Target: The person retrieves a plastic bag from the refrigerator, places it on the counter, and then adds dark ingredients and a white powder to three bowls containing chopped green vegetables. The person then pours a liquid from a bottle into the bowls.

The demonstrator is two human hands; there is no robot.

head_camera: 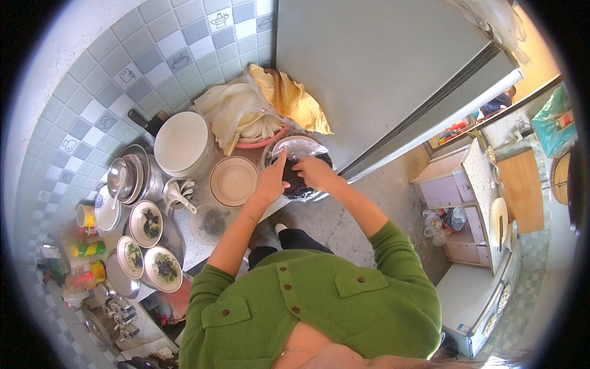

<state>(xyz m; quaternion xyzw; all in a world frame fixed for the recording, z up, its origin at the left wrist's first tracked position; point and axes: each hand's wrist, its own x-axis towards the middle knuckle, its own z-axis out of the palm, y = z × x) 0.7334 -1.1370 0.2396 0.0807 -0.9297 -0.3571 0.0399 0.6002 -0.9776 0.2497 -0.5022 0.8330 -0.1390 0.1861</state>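
Observation:
A clear plastic bag (pixel 311 196) of dark dried food, perhaps seaweed, sits at the counter's corner beside the refrigerator. A pale round dish rim (pixel 291 142) shows through its plastic. My left hand (pixel 273 181) rests at the bag's left side, index finger stretched along the plastic; its grip is unclear. My right hand (pixel 315 174) reaches in from the right, fingertips drawn together on the dark dried food (pixel 295 177). Just left of my left hand stands a stack of cream bowls (pixel 233 181) with brown rims. Nearer me is a clear round container (pixel 208 223) with dark bits inside.
Several bowls with dark flakes and chopped greens, including one bowl (pixel 166 269), stand left. White plates (pixel 181 142), spoons (pixel 179 196) and steel basins (pixel 124 177) line the tiled wall. A pink basin (pixel 262 140) sits behind; the refrigerator (pixel 368 78) bounds the right.

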